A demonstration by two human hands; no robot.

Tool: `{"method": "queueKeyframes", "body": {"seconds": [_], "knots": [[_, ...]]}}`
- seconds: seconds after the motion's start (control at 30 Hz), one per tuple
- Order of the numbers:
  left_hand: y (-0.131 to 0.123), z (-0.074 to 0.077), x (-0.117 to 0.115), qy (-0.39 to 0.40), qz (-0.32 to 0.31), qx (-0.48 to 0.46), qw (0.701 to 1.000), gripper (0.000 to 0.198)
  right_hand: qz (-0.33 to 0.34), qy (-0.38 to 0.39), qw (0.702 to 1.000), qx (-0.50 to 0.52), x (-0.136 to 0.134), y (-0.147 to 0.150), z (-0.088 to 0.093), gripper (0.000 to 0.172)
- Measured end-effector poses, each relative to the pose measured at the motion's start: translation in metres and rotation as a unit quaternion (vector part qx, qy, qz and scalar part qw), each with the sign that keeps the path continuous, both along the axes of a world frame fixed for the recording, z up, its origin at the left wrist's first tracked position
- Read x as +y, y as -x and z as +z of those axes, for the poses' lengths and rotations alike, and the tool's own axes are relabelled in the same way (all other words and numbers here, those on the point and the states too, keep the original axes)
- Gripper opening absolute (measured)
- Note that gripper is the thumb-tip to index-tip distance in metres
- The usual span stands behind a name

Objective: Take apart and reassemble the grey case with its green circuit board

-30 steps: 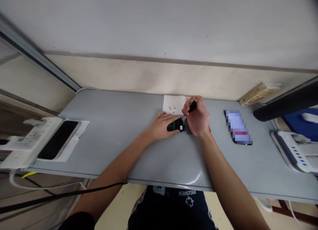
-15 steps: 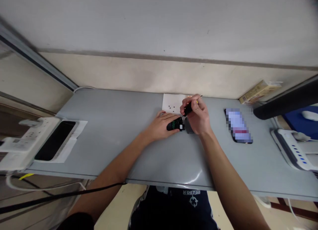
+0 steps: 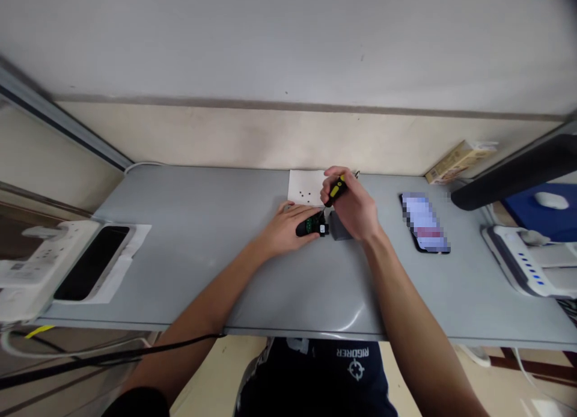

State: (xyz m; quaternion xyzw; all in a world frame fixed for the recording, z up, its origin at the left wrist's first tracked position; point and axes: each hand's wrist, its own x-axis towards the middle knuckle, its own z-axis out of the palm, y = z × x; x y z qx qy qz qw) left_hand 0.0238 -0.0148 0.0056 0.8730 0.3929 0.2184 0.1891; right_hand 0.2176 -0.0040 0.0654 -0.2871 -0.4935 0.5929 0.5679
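Open desk (image 3: 198,219) leftward (lit phone (image 3: 426,225) rightward)

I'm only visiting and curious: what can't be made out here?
In the head view:
Black device: partly covered by the left grip.
Yellow-black tool: tip too small to tell.
Grey block: partly behind the right grip.
Dark specks: too small to identify.
Right phone's screen: pixelated.

One head-worn camera, high over the near side of the desk (image 3: 189,243), facing forward and down. Wide view: wall (image 3: 288,44) across the top, dark clothes (image 3: 315,384) at the bottom edge. Left hand (image 3: 291,229) and right hand (image 3: 354,206) sit near mid-frame, small, well apart from the lens. Camera nearly level, wall line dipping slightly rightward
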Motion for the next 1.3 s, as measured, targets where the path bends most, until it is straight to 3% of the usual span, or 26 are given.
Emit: {"method": "queueKeyframes", "body": {"seconds": [0.13, 0.37, 0.47, 0.57, 0.63, 0.83, 1.13, 1.3], "knots": [[0.000, 0.001, 0.000, 0.003, 0.002, -0.002, 1.000, 0.046, 0.004, -0.024, 0.999, 0.025, -0.001, -0.005, -0.004, 0.031], [0.002, 0.002, 0.000, -0.016, -0.010, 0.009, 1.000, 0.022, -0.046, -0.033, 0.998, 0.003, 0.004, -0.002, -0.008, 0.046], [0.002, 0.003, 0.000, -0.027, -0.008, 0.012, 1.000, 0.023, -0.004, -0.006, 0.999, 0.041, 0.006, -0.003, -0.004, 0.050], [0.002, 0.002, 0.001, -0.031, -0.007, 0.012, 0.999, 0.025, 0.019, -0.004, 0.998, 0.060, 0.005, -0.005, -0.004, 0.040], [0.003, 0.002, 0.001, -0.037, -0.011, 0.009, 0.999, 0.024, 0.006, -0.018, 0.998, 0.053, 0.005, -0.005, -0.007, 0.033], [0.003, 0.001, 0.003, -0.037, -0.014, 0.004, 0.999, 0.024, -0.041, -0.040, 0.998, 0.034, 0.007, 0.002, -0.016, 0.041], [0.004, 0.003, 0.002, -0.020, -0.007, 0.006, 1.000, 0.025, 0.000, -0.011, 0.996, 0.088, 0.005, 0.004, -0.009, 0.042], [0.006, 0.001, 0.002, -0.023, -0.011, 0.009, 1.000, 0.025, 0.001, -0.025, 0.996, 0.083, 0.003, 0.006, -0.013, 0.029]]}}
